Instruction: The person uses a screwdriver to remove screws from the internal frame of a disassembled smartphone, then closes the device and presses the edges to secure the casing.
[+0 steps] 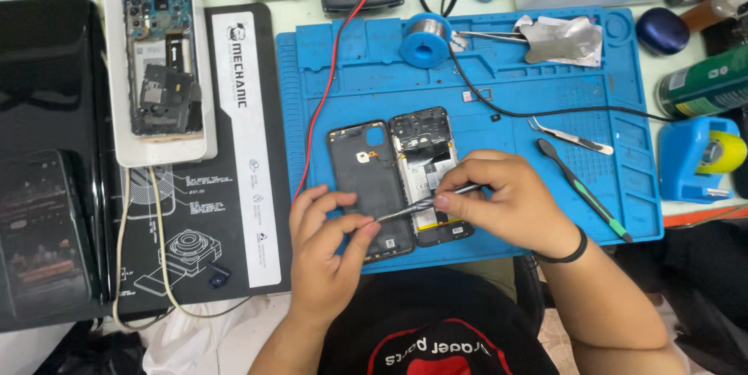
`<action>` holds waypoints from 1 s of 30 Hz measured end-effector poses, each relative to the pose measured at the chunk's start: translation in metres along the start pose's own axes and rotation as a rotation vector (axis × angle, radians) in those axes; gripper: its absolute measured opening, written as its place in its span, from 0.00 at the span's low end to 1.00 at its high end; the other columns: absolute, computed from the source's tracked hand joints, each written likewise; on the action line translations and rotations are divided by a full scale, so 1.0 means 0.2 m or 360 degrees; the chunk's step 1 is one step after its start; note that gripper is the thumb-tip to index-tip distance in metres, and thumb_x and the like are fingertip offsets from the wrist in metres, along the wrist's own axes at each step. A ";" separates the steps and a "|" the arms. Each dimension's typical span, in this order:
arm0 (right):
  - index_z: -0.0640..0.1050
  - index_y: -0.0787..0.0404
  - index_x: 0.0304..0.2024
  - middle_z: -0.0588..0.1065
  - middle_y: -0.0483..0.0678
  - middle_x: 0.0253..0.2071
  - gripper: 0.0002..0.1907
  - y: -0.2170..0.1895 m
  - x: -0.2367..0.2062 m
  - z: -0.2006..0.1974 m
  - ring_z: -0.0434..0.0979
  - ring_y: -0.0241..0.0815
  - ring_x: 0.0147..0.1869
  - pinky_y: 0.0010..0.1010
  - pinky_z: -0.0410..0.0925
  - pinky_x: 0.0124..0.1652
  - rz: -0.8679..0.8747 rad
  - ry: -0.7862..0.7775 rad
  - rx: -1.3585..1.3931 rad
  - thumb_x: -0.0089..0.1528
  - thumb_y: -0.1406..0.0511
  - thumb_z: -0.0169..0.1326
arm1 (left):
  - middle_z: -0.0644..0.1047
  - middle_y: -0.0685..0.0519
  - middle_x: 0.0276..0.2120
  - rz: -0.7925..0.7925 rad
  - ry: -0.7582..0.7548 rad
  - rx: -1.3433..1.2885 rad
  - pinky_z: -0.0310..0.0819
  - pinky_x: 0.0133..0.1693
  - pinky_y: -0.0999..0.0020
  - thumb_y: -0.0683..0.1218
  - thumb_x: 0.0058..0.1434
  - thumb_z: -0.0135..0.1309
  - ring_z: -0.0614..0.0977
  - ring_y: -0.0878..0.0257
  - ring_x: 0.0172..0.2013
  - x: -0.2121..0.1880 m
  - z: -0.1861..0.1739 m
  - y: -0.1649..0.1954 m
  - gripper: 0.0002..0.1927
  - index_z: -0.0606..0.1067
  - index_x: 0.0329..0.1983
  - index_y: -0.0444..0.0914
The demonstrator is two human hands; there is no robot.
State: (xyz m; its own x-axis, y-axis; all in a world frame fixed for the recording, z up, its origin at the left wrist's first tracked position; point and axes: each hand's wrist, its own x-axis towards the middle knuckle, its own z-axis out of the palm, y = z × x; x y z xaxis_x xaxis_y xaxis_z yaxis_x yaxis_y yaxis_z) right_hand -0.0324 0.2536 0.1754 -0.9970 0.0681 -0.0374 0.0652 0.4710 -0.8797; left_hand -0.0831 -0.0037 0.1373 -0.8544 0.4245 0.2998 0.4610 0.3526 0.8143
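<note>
Black glass fills the far left, where a dark tablet lies flat beside a white tray holding a stripped phone with its boards exposed. Next comes a black printed work mat, then the blue silicone repair mat where the work sits. On it a black phone back cover lies inside-up, touching the opened phone just to its right; both have their long axes running away from the person, camera ends at the far side, battery end of the phone nearest the body. The left hand rests at the near edge of the cover, fingers curled narrow, thumb and forefinger pinching the tip of a slim metal tool. The right hand grips the same tool's other end in a closed pinch over the phone's lower half; the tool lies roughly crosswise, slanting up to the right. To my eye the risk is a slip: a metal point so near the battery and board could scratch or short something if either pinch loosens. Further right lie tweezers, a green-handled pry tool, and a blue tape dispenser.
</note>
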 end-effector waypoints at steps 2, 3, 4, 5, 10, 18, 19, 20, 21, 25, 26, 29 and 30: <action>0.84 0.60 0.33 0.80 0.44 0.30 0.09 -0.02 -0.02 -0.01 0.75 0.36 0.30 0.25 0.66 0.30 -0.0082 0.0040 -0.0072 0.52 0.64 0.68 | 0.80 0.51 0.44 0.0049 -0.0009 0.0026 0.64 0.61 0.53 0.43 0.54 0.67 0.72 0.47 0.59 0.00 0.01 0.00 0.06 0.82 0.34 0.39; 0.84 0.60 0.34 0.80 0.44 0.32 0.09 -0.03 -0.03 -0.02 0.76 0.35 0.32 0.24 0.67 0.31 -0.0171 0.0043 -0.0067 0.53 0.64 0.68 | 0.80 0.52 0.43 0.0069 -0.0041 0.0034 0.64 0.60 0.52 0.43 0.54 0.67 0.72 0.47 0.58 0.00 0.01 0.00 0.06 0.82 0.33 0.39; 0.83 0.59 0.35 0.79 0.44 0.33 0.10 -0.04 -0.04 -0.04 0.77 0.35 0.35 0.23 0.68 0.31 -0.0261 0.0042 -0.0062 0.53 0.64 0.67 | 0.80 0.53 0.42 0.0085 -0.0070 0.0044 0.64 0.60 0.52 0.43 0.53 0.67 0.72 0.46 0.57 0.00 0.02 0.00 0.06 0.82 0.32 0.39; 0.83 0.59 0.37 0.79 0.44 0.35 0.10 -0.04 -0.05 -0.05 0.79 0.34 0.37 0.22 0.68 0.32 -0.0352 0.0035 -0.0054 0.54 0.64 0.67 | 0.80 0.53 0.41 0.0098 -0.0098 0.0057 0.64 0.59 0.52 0.43 0.52 0.68 0.72 0.46 0.57 0.00 0.03 0.00 0.06 0.83 0.32 0.39; 0.85 0.59 0.31 0.78 0.43 0.26 0.08 -0.04 -0.08 -0.06 0.73 0.34 0.24 0.23 0.63 0.24 -0.0078 0.0049 -0.0176 0.52 0.63 0.68 | 0.81 0.55 0.39 0.0214 -0.0092 0.0086 0.63 0.62 0.48 0.43 0.54 0.67 0.71 0.47 0.57 0.00 0.04 0.01 0.04 0.83 0.32 0.40; 0.85 0.59 0.31 0.80 0.43 0.26 0.07 0.03 -0.09 -0.03 0.75 0.32 0.25 0.22 0.65 0.25 -0.0026 0.0032 -0.0073 0.54 0.62 0.68 | 0.81 0.57 0.40 0.0217 -0.0099 -0.0010 0.63 0.63 0.51 0.45 0.54 0.68 0.72 0.49 0.58 -0.01 0.02 0.00 0.07 0.84 0.35 0.41; 0.85 0.60 0.31 0.80 0.43 0.26 0.07 0.02 -0.10 -0.03 0.75 0.33 0.25 0.23 0.65 0.26 -0.0022 0.0032 -0.0065 0.54 0.63 0.68 | 0.81 0.57 0.41 0.0227 -0.0097 0.0011 0.63 0.64 0.51 0.46 0.54 0.69 0.71 0.49 0.59 -0.01 0.02 0.00 0.07 0.84 0.35 0.41; 0.85 0.60 0.31 0.80 0.44 0.27 0.08 0.00 -0.09 -0.03 0.74 0.33 0.26 0.23 0.65 0.26 -0.0018 0.0031 -0.0058 0.54 0.63 0.68 | 0.82 0.58 0.43 0.0236 -0.0093 0.0032 0.63 0.66 0.50 0.46 0.54 0.69 0.71 0.50 0.61 -0.01 0.02 0.00 0.08 0.85 0.36 0.42; 0.85 0.60 0.32 0.79 0.44 0.27 0.08 -0.01 -0.09 -0.04 0.74 0.34 0.26 0.24 0.65 0.26 -0.0030 0.0067 -0.0104 0.53 0.63 0.68 | 0.80 0.54 0.46 0.0218 -0.0071 0.0055 0.62 0.65 0.50 0.50 0.50 0.71 0.70 0.47 0.61 -0.01 0.02 0.01 0.18 0.82 0.42 0.38; 0.83 0.60 0.36 0.78 0.45 0.30 0.10 -0.15 -0.06 -0.15 0.75 0.34 0.29 0.25 0.67 0.29 -0.0237 0.0249 -0.0423 0.54 0.64 0.67 | 0.73 0.43 0.58 0.0121 0.0003 0.0174 0.60 0.64 0.47 0.58 0.43 0.74 0.64 0.41 0.66 -0.01 0.01 0.03 0.44 0.73 0.58 0.29; 0.82 0.60 0.37 0.77 0.45 0.32 0.10 -0.19 -0.04 -0.19 0.75 0.35 0.30 0.26 0.67 0.31 -0.0322 0.0309 -0.0536 0.55 0.64 0.67 | 0.72 0.41 0.60 0.0092 0.0010 0.0206 0.60 0.65 0.47 0.59 0.43 0.74 0.63 0.40 0.67 0.00 0.02 0.04 0.48 0.70 0.61 0.28; 0.83 0.60 0.38 0.74 0.48 0.31 0.12 -0.29 0.06 -0.25 0.72 0.44 0.30 0.34 0.65 0.31 -0.0504 0.0296 -0.1026 0.54 0.64 0.69 | 0.71 0.38 0.61 0.0001 -0.0044 0.0342 0.59 0.63 0.46 0.58 0.45 0.73 0.62 0.38 0.66 0.00 0.03 0.05 0.50 0.66 0.64 0.28; 0.83 0.60 0.37 0.74 0.48 0.31 0.11 -0.32 0.11 -0.26 0.73 0.46 0.32 0.36 0.66 0.31 -0.0582 0.0253 -0.1122 0.54 0.63 0.69 | 0.71 0.37 0.61 -0.0001 -0.0026 0.0363 0.59 0.64 0.47 0.58 0.46 0.72 0.62 0.38 0.66 0.01 0.04 0.05 0.50 0.65 0.65 0.27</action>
State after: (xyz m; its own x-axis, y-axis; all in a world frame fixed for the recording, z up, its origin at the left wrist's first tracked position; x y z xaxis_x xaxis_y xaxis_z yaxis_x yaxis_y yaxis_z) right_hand -0.0558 0.2705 0.2545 -0.9458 -0.0984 0.3096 -0.1997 0.9277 -0.3154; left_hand -0.0777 0.0068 0.1427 -0.8516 0.4370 0.2894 0.5041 0.5315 0.6808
